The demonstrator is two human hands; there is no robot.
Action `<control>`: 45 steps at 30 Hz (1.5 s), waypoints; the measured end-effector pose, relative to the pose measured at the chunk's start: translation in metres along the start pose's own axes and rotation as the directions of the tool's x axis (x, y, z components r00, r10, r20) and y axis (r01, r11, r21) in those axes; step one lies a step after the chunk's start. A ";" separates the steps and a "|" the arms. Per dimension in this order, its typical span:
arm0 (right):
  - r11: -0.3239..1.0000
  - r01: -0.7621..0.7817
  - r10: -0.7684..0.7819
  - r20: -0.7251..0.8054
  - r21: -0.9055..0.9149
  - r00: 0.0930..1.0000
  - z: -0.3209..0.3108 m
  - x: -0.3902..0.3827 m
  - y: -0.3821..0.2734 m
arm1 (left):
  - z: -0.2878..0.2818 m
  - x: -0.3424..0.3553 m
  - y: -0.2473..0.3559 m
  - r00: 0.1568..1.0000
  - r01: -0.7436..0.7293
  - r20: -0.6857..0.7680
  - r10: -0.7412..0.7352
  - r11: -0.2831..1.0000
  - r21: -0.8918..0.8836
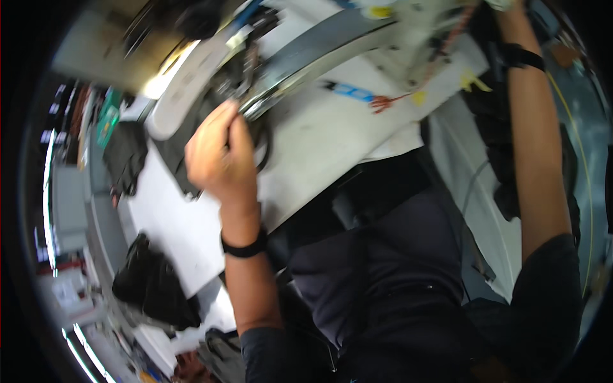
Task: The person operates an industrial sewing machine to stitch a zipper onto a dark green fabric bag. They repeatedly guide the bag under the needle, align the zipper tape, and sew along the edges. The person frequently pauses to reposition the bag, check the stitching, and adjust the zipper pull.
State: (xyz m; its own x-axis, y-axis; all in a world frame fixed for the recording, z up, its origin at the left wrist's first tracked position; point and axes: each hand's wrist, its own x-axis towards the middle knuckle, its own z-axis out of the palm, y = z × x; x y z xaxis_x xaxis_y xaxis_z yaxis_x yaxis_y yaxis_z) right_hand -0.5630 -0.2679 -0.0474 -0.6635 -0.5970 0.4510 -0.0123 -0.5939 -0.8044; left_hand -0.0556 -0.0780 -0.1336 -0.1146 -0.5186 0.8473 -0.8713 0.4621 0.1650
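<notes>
A pale industrial sewing machine (402, 48) spans the top of the worktable (306, 153). My left hand (217, 150) has its fingers curled at the machine's metal left end, over dark olive fabric (175, 159); what they grip, if anything, is hidden. My right arm reaches up to the machine's right end, where my right hand (507, 9) is mostly cut off by the top edge, its fingers unclear. Beside the machine lie a small blue tool (351, 90) and a tuft of orange thread (386, 103). The picture is slightly blurred.
More dark fabric (124, 156) and a dark bundle (153, 281) are on the left. A green object (108, 115) sits beyond. Dark cloth (491, 147) hangs under my right arm, and a yellow cord (578, 147) runs along the far right.
</notes>
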 end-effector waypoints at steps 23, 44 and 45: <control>0.907 0.363 -0.408 -0.229 -0.216 0.884 -0.017 -0.069 -0.020 | -0.043 0.048 -0.040 0.869 -0.038 0.467 0.161 0.965 -0.260; 0.794 -0.608 0.338 0.839 -0.011 0.426 0.145 -0.366 -0.040 | -0.009 0.087 -0.123 0.595 -0.097 0.774 0.215 0.976 -0.197; 0.745 -0.667 0.347 0.841 0.021 0.415 0.151 -0.366 -0.037 | -0.016 0.096 -0.120 0.585 -0.256 0.754 0.299 0.950 -0.179</control>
State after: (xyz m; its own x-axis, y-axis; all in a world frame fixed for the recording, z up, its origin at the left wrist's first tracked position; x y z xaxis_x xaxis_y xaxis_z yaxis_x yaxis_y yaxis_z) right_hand -0.2070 -0.1088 -0.1244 0.3497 -0.9074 0.2332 0.4490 -0.0562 -0.8917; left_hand 0.0455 -0.1719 -0.0642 -0.6875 -0.7072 0.1647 -0.7131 0.7004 0.0304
